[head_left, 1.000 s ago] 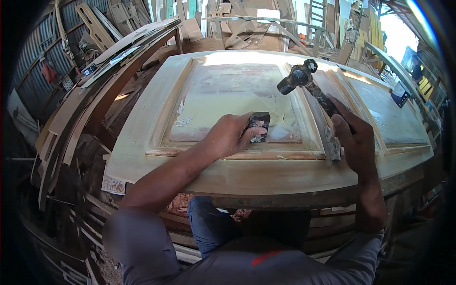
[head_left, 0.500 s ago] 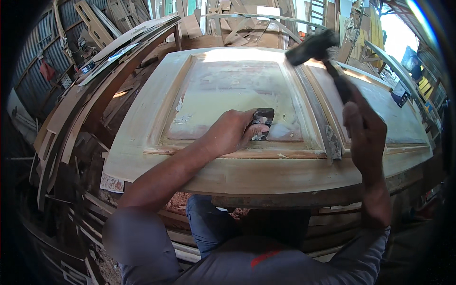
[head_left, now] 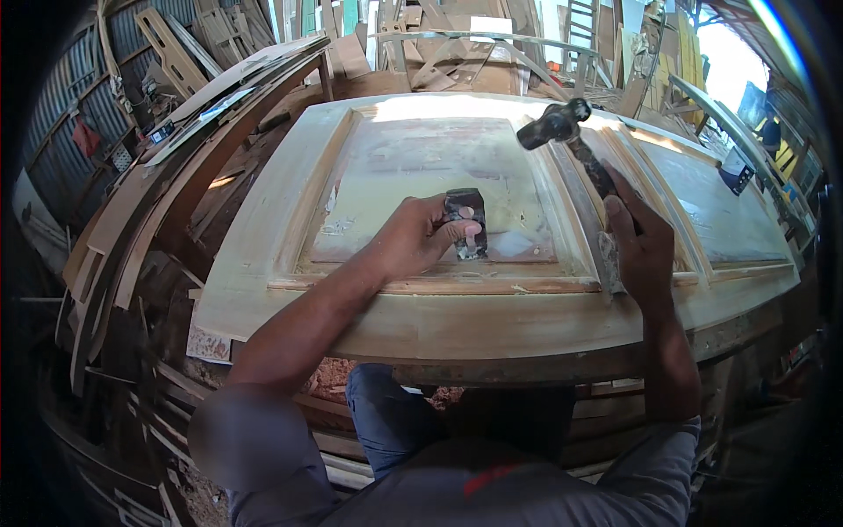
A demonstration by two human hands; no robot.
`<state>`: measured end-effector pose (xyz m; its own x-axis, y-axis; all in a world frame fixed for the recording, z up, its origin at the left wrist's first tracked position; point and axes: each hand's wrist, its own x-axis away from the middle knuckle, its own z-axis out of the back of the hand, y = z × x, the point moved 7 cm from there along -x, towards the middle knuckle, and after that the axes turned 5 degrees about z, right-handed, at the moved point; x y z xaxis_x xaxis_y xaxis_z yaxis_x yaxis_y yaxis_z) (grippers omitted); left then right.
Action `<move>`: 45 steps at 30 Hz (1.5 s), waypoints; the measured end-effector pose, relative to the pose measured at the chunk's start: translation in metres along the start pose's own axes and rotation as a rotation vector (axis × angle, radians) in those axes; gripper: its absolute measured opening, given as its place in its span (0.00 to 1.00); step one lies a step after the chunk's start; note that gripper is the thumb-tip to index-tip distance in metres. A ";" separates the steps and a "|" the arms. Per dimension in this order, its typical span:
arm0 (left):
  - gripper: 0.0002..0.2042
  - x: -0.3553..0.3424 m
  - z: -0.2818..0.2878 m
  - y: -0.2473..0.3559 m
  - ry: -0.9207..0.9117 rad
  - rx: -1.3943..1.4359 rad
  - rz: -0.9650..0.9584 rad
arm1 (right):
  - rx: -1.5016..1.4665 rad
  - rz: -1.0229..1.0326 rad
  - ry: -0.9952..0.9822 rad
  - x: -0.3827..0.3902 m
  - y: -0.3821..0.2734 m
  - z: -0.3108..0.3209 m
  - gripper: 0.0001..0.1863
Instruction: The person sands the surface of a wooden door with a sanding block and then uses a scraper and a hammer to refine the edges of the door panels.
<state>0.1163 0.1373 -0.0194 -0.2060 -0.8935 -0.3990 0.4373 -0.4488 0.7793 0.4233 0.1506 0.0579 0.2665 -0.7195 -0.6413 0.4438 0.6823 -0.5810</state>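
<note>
My left hand [head_left: 413, 235] is closed round a small dark metal tool [head_left: 458, 200], perhaps a hand plane, with its thumb on the front. It is over the left recessed panel of a pale wooden panelled door [head_left: 421, 321] lying flat before me, its surface patched with pale filler. My right hand [head_left: 644, 255] grips a ball-peen hammer [head_left: 551, 128], its head held up to the upper right of the left hand. A grey, crusted strip-like object [head_left: 610, 272] lies on the door's middle stile, partly hidden by my right hand.
Long boards [head_left: 219, 97] are stacked on a support at the left. Many panels and offcuts [head_left: 430, 75] lean at the back. A dark object [head_left: 738, 173] rests by the door's right end. A person [head_left: 771, 132] is partly visible at the far right. Corrugated sheeting [head_left: 61, 114] forms the left wall.
My right hand swung the hammer up and right, blurred, and has come back down-left. My left hand and the tool it holds have shifted slightly left and up.
</note>
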 end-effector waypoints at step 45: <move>0.13 0.020 0.032 0.017 -0.070 -0.248 0.147 | -0.047 -0.030 0.069 0.007 0.033 -0.019 0.23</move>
<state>0.0917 0.1112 0.0010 -0.1809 -0.9514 -0.2493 0.6658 -0.3050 0.6809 0.4238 0.1705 0.0250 0.1939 -0.7301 -0.6552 0.4099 0.6671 -0.6221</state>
